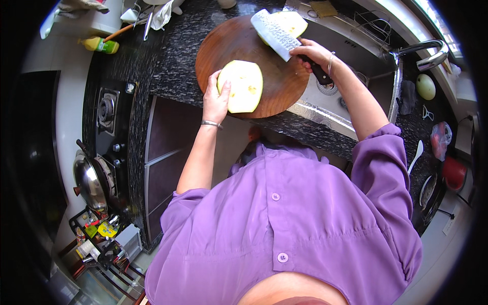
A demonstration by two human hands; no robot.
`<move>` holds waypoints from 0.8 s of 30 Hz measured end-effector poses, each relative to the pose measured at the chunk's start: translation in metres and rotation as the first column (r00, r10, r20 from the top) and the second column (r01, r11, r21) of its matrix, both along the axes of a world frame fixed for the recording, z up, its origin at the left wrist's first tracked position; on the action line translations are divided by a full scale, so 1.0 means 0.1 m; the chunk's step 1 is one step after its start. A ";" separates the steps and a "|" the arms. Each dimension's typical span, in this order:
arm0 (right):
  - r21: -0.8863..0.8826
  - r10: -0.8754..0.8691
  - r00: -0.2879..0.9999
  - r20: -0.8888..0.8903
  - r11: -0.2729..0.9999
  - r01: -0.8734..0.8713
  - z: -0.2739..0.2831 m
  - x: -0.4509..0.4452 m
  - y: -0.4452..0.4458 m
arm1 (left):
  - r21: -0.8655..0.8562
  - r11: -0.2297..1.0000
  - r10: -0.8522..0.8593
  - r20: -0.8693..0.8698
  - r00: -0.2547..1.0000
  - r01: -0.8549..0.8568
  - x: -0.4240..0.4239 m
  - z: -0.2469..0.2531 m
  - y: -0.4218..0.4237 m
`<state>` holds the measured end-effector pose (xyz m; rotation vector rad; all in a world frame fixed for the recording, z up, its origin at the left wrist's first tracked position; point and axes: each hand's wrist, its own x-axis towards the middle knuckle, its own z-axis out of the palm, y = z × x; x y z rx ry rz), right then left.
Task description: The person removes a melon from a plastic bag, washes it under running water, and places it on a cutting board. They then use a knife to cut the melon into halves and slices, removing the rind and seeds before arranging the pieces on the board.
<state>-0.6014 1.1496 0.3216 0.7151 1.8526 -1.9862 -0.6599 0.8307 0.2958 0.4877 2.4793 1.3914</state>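
Note:
My left hand grips one pale-fleshed cut half of a gourd or melon by its left side, thumb on the cut face. This half is over the near left part of a round wooden cutting board. In my right hand is a cleaver, held by its dark handle. Its hammered blade points to the far left, over the board's far right side. A second cut half lies behind the blade, partly hidden by it.
Right of the board is a steel sink with a curved faucet. A round pale green fruit or vegetable sits on the right counter. To the left are a gas burner, a lidded wok and a yellow-green bottle.

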 end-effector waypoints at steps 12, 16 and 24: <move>0.558 0.367 0.930 -0.006 0.773 -0.302 0.01 0.63 -0.45 | 0.306 0.950 -0.074 0.422 0.903 -0.066 -0.05 -0.26 -0.10; 0.751 0.410 0.912 -0.026 0.610 -0.253 0.01 0.71 -0.62 | 0.332 0.923 -0.052 0.609 0.791 -0.195 0.11 -0.07 -0.04; 0.917 0.528 0.846 -0.073 0.368 -0.151 0.45 0.76 -0.89 | 0.357 0.902 0.018 0.530 0.848 -0.242 0.22 -0.16 0.01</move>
